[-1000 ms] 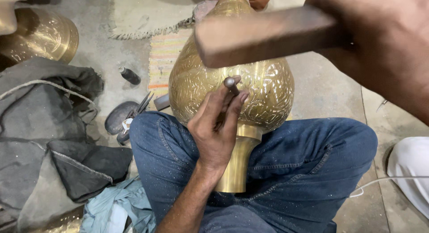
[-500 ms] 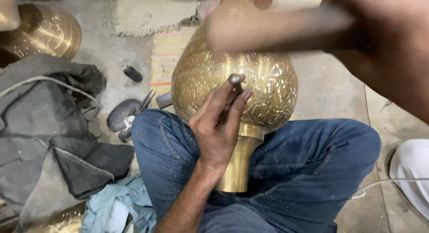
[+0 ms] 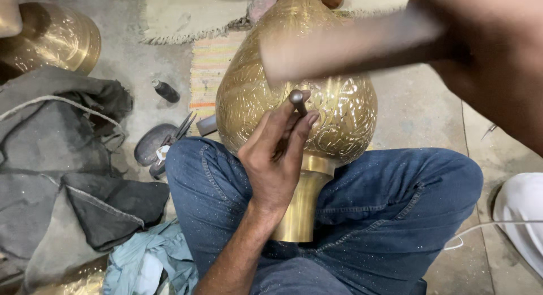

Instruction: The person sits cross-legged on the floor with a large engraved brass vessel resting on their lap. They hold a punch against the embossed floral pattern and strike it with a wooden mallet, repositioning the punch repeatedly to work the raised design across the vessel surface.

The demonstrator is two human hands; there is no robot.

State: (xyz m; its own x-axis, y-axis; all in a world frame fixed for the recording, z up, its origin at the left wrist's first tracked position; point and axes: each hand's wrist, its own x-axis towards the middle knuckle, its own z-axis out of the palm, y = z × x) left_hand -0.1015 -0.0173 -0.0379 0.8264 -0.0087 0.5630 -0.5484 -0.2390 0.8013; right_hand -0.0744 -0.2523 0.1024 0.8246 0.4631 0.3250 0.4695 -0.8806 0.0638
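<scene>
Across the lap of the seated person, resting on the blue jeans [image 3: 396, 204], lies a large engraved brass vase [image 3: 339, 125], its round body toward the top of the view and its plain neck pointing back between the thighs. All positions below are taken from this vase.

Above its body, a wooden mallet [image 3: 350, 46] appears as a blurred bar, lower and more smeared than half a second ago, when its outline was firmer and it sat higher. Judgement: the swing is on its way down toward the punch, so a strike is under way.

Right of the vase, the right hand [image 3: 486, 57] is clenched on the mallet handle; its fingers are partly out of view.

Against the lower front of the vase body, the left hand [image 3: 277, 159] grips a short steel punch [image 3: 297, 102] between thumb and fingers, tip set on the engraved surface. Hand and punch sit where they did a second ago.

Left of the vase, on the floor, lie grey cloths [image 3: 73, 159], a second brass vessel [image 3: 56, 43], pliers [image 3: 182, 128] and a small dark bottle [image 3: 166, 91].
</scene>
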